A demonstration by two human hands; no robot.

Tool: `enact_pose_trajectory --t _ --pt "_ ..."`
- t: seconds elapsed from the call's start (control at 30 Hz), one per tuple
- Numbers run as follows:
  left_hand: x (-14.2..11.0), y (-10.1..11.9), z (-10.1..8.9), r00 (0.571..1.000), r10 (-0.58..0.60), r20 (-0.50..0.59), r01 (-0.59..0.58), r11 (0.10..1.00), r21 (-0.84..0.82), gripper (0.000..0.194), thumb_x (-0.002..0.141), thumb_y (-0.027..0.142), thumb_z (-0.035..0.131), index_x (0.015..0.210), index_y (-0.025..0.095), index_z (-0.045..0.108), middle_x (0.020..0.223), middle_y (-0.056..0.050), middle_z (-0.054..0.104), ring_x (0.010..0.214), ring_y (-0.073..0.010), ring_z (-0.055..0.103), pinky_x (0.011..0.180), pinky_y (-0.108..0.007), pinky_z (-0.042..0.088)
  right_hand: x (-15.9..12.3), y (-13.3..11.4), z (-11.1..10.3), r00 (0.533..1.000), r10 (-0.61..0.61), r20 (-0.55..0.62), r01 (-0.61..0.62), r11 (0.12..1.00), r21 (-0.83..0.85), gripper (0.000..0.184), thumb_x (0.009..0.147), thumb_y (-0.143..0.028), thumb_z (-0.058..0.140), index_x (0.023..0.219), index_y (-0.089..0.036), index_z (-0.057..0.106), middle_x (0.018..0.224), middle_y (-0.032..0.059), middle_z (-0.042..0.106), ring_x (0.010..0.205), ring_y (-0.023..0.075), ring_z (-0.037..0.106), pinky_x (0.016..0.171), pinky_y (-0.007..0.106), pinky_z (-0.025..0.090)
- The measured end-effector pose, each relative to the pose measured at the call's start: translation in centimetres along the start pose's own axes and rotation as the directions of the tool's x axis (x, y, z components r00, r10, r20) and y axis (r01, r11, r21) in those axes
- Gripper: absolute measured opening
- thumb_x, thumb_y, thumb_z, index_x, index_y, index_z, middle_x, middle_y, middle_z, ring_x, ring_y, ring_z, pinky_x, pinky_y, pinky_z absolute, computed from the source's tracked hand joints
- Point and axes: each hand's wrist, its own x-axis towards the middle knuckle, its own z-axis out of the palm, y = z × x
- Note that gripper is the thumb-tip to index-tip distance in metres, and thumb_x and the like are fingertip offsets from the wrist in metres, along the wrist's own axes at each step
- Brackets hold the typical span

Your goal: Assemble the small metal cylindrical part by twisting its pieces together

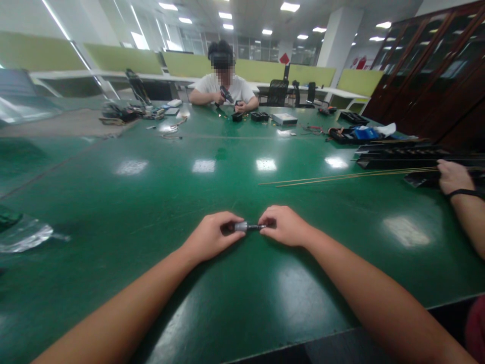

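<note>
Near the front middle of the green table (227, 192), a small cylindrical piece (241, 227) with a grey barrel and a thin dark shaft lies level between my hands. My left hand (212, 235) pinches the grey barrel between thumb and fingertips. At the other end, the thumb and fingers of my right hand (284, 226) are closed on the tip of the shaft. The fingers partly cover both ends, so the exact kind of piece cannot be made out.
Thin brass-coloured rods (341, 177) lie at right, near another person's hand (454, 177) and dark metal profiles (394, 155). Across the table a person (223, 83) holds a power drill (226, 94). A clear plastic bag (26, 235) lies at left; a tool case (352, 135) sits back right.
</note>
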Motion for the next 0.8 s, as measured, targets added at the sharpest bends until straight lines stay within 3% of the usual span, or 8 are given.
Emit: enact_pose_trajectory --t 0.8 --pt "-0.2 -0.3 -0.1 1.0 0.004 0.003 -0.004 1.0 -0.005 0.023 0.085 0.035 0.067 0.101 0.02 0.073 0.092 -0.004 0.074 0.078 -0.0175 0.067 0.073 -0.028 0.054 -0.4 0.7 -1.6 0.995 0.079 0.062 -0.08 0.997 0.012 0.01 0.076 -0.017 0.074 0.086 -0.018 0.075 0.08 0.0018 0.069 0.071 0.0129 0.061 0.068 0.025 0.045"
